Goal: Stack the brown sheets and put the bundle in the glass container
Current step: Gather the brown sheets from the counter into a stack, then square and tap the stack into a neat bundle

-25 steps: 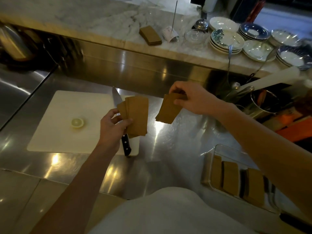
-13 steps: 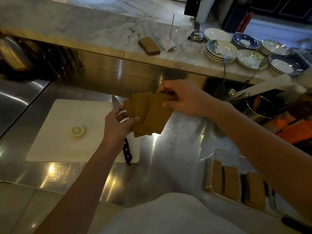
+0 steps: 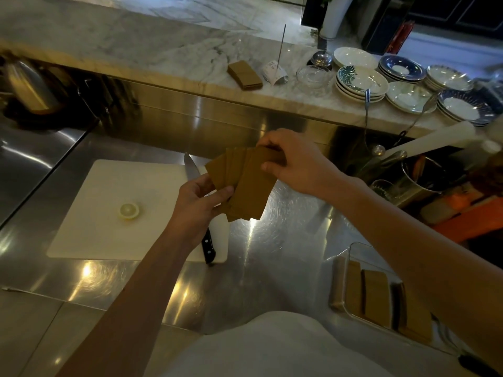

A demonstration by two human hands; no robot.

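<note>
Sheets (image 3: 245,183) fanned, pinched between my left hand (image 3: 200,202) and right hand (image 3: 296,161) | square edges before glass container (image 3: 351,257).

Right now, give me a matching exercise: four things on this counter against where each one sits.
Things:
1. fanned brown sheets
2. yellow lemon half
3. black-handled kitchen knife
4. clear glass container

Places:
A. middle of the white cutting board
B. steel counter, near right
C. held between left hand and right hand
D. right edge of the cutting board

Pairs: 1-C, 2-A, 3-D, 4-B
</note>
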